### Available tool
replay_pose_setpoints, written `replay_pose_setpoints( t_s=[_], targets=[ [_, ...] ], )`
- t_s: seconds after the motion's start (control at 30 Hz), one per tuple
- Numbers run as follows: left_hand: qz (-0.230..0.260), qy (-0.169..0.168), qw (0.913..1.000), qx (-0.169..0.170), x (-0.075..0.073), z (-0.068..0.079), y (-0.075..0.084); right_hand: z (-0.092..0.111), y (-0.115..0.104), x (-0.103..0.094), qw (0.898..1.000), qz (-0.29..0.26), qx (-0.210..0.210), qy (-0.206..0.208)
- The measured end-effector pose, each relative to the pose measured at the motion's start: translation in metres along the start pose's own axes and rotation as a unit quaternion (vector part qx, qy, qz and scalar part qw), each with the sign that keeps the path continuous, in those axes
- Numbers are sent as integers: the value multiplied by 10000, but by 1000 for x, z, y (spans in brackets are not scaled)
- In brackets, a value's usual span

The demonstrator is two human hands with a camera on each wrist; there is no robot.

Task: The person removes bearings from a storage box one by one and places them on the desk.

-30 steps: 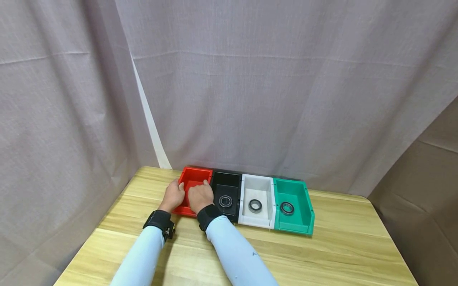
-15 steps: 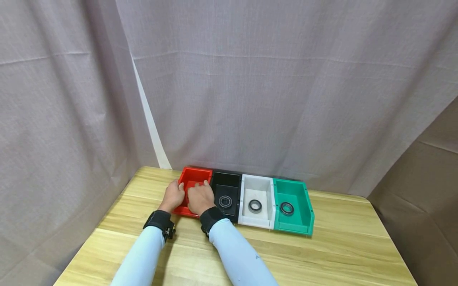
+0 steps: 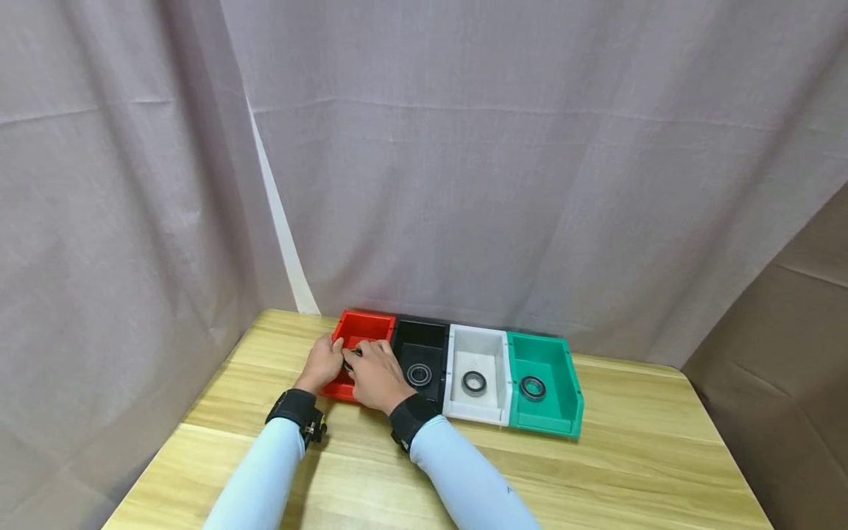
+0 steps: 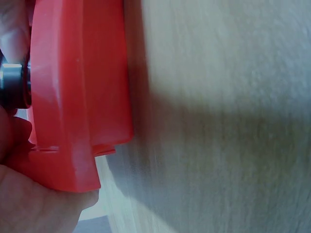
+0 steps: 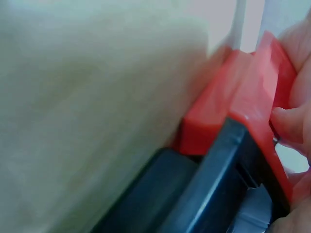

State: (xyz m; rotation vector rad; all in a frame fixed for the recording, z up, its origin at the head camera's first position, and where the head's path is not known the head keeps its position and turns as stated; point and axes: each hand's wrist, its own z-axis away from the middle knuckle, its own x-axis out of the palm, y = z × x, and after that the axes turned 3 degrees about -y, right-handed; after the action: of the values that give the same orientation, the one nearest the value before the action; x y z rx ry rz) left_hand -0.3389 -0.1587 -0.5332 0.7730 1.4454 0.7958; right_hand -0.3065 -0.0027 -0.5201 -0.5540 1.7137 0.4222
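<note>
My left hand (image 3: 322,364) grips the left wall of the red bin (image 3: 368,324), thumb toward the inside. Over the same bin, my right hand (image 3: 379,377) pinches a dark ring-shaped bearing (image 3: 353,358), mostly covered by the fingers. Close up in the left wrist view, the bearing (image 4: 13,86) shows as a shiny black band just inside the red wall (image 4: 73,87), with a fingertip on it. The right wrist view catches the red bin's front corner (image 5: 252,92) and fingers at its edge.
Right of the red bin, a black bin (image 3: 420,340), a white bin (image 3: 478,340) and a green bin (image 3: 539,346) stand side by side. Each has one bearing lying in it. They sit on a wooden table (image 3: 636,442) before a grey curtain (image 3: 424,184).
My right hand has turned and its wrist has shifted to the right; its fingers are more extended, and the dark bearing now shows at the fingertips. The left hand stays on the red bin.
</note>
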Motion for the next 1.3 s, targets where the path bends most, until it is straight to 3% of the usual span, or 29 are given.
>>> replay_pose_setpoints(
  t_s=[0.57, 0.9, 1.3],
  targets=[
    [207, -136, 9997, -32, -1, 2, -2, 68, -16, -10, 9951, 336, -781, 503],
    [253, -315, 9991, -97, -4, 1, 1, 104, -31, -16, 9951, -99, -979, 109],
    [416, -393, 9981, -227, -3, 2, 0, 110, -39, -17, 9932, -523, -1010, -264]
  ],
)
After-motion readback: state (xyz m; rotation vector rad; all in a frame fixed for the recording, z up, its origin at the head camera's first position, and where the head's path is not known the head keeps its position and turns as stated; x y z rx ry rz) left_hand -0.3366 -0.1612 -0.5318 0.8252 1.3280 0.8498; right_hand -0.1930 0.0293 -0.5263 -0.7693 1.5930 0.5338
